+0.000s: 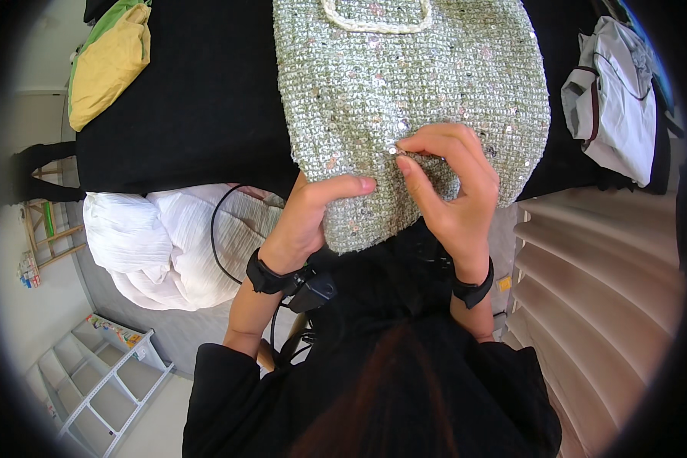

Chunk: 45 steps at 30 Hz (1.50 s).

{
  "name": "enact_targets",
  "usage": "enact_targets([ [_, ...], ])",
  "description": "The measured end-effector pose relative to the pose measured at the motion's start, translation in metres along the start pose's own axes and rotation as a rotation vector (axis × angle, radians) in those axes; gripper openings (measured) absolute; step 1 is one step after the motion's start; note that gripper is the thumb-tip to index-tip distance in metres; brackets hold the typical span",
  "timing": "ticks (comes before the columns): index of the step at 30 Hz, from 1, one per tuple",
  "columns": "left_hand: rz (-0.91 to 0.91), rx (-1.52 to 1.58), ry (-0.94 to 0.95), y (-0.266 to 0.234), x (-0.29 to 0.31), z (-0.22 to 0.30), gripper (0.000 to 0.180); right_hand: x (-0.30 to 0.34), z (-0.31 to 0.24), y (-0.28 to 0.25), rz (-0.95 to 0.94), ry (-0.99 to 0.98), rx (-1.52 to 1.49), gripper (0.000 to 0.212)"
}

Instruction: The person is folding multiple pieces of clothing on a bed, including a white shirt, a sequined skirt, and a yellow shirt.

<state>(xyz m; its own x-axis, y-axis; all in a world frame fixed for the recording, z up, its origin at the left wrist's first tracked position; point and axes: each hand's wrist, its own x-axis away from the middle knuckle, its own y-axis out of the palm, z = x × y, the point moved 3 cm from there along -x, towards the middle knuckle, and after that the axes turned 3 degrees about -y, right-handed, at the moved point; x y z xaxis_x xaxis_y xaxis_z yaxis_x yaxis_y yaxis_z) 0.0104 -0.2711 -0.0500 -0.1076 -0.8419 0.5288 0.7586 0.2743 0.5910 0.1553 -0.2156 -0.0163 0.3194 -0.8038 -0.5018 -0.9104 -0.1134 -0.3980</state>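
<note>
From where I stand, a pale green and white tweed piece, flecked with sequins (pixel 412 84), lies across a table covered in plain black cloth (pixel 198 99), its near end reaching past the edge toward the seated-looking person in a black short-sleeved top (pixel 282 404). Near its far end runs a cream braided trim (pixel 382 28), bent into a squared U shape.

The left hand (pixel 298 225) clasps the tweed's lower left side, thumb laid on top, fingers out of sight underneath. The right hand (pixel 466 187) is curled above the cloth, thumb and index fingertips brought close together beside a small round silvery sequin (pixel 392 151); I cannot tell whether anything is pinched between those 2 tips. Both wrists wear black bands, and a boxy black device (pixel 313 290) sits just beside the left wrist.

On the table's left lies a folded yellow and green cloth (pixel 114 65); at the right, a crumpled pale grey garment with dark trim (pixel 622 99). Below the table's left edge, a heap of white crinkled fabric (pixel 183 237) has a thin black cable (pixel 213 229) curving across it. A pleated beige curtain (pixel 603 259) hangs at the right, and a light metal shelf (pixel 116 372) stands at the lower left
</note>
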Motion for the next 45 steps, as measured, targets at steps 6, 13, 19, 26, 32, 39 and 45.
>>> enact_targets([
  [6,0.012,-0.019,0.004,0.000,0.000,0.001,0.036,-0.001,-0.001,0.000,-0.004,-0.021,0.032,0.017],
  [13,0.034,-0.033,0.008,0.002,0.001,0.002,0.035,-0.001,0.000,0.000,-0.012,-0.035,0.030,0.017],
  [19,0.038,-0.031,0.003,0.000,0.000,0.001,0.034,-0.002,0.001,0.000,-0.006,-0.091,0.060,0.018],
  [26,0.038,-0.024,0.020,-0.004,-0.002,-0.001,0.035,-0.001,0.004,0.002,-0.011,-0.182,0.139,0.021],
  [32,0.029,-0.008,0.012,-0.004,-0.003,-0.002,0.036,0.002,0.008,0.012,0.037,-0.255,0.241,0.030],
  [39,0.033,-0.013,0.006,-0.004,-0.002,-0.002,0.037,0.003,0.008,0.011,0.028,-0.187,0.150,0.027],
  [45,0.021,-0.011,0.010,-0.003,-0.003,-0.002,0.037,0.001,0.004,0.001,-0.038,-0.130,0.079,0.018],
])
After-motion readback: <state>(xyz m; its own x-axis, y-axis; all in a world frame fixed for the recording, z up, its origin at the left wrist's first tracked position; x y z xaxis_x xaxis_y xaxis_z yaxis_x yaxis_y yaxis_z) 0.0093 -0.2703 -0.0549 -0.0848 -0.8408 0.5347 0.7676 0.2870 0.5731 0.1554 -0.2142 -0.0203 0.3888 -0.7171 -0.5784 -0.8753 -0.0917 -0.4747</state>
